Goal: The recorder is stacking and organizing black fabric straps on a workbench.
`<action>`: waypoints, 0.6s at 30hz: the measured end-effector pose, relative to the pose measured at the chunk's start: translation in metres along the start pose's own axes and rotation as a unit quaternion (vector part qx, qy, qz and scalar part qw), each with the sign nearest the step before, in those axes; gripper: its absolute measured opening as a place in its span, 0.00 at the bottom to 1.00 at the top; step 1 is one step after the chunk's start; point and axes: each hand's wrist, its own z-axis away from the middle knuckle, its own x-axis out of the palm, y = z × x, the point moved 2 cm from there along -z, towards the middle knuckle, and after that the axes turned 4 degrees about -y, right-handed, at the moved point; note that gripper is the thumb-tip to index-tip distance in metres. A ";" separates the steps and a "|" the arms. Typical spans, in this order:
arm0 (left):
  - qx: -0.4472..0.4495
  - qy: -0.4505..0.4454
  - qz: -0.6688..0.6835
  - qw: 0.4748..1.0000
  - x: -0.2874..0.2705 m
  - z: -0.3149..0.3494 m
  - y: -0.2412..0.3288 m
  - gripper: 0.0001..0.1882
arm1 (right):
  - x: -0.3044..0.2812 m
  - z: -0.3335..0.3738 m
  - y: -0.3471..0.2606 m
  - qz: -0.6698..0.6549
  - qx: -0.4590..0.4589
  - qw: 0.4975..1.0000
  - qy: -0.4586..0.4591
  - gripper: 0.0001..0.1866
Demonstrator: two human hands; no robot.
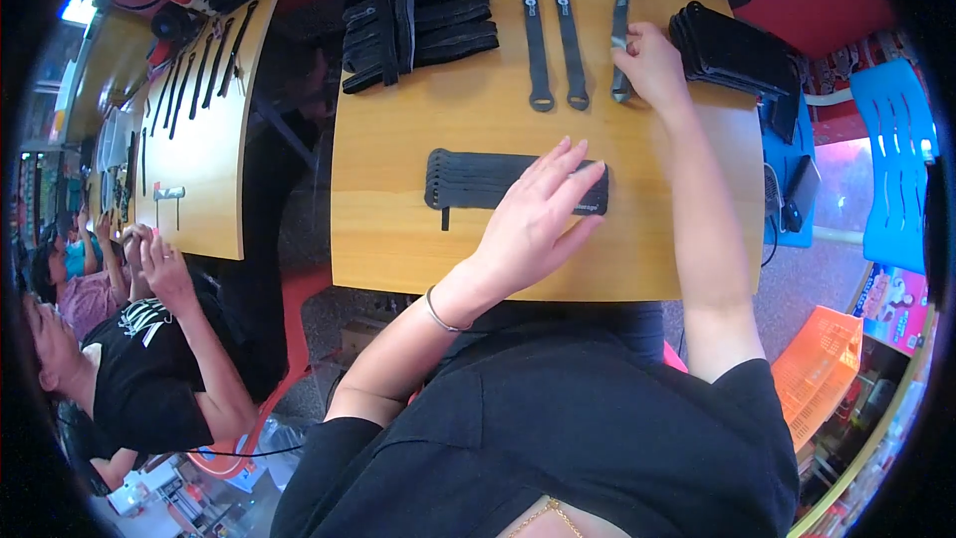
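Observation:
Dark fabric straps (468, 169) lie overlapped in a fanned row across the middle of the table, their slotted ends at the left. My left hand (538, 209) rests over the right part of that row, fingers stretched out and open. At the upper right, my right hand (652, 65) is closed on a single grey-black strap (621, 15), which lies lengthwise away from me with part of it hidden by the fingers. Two similar straps (539, 50) lie side by side to its left, each with a slotted near end. A short black tab (444, 219) sticks out below the row.
Bundled black straps (428, 30) are piled at the table's far left, and a black stack (732, 45) sits at the right edge. A blue chair (891, 159) and an orange basket (822, 369) stand at the right. Another person (149, 369) works at the left table (214, 179).

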 end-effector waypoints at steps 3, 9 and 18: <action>-0.099 0.071 0.137 0.983 -0.006 -0.005 0.001 0.35 | -0.016 0.034 -0.030 -0.222 -0.054 0.972 0.063 0.17; -0.160 0.174 0.434 0.869 -0.018 0.003 0.000 0.27 | -0.027 0.151 -0.089 -0.555 -0.047 0.828 -0.067 0.07; -0.218 0.118 0.381 0.891 -0.039 0.071 -0.012 0.13 | -0.019 0.211 -0.041 -0.570 -0.007 0.814 -0.113 0.08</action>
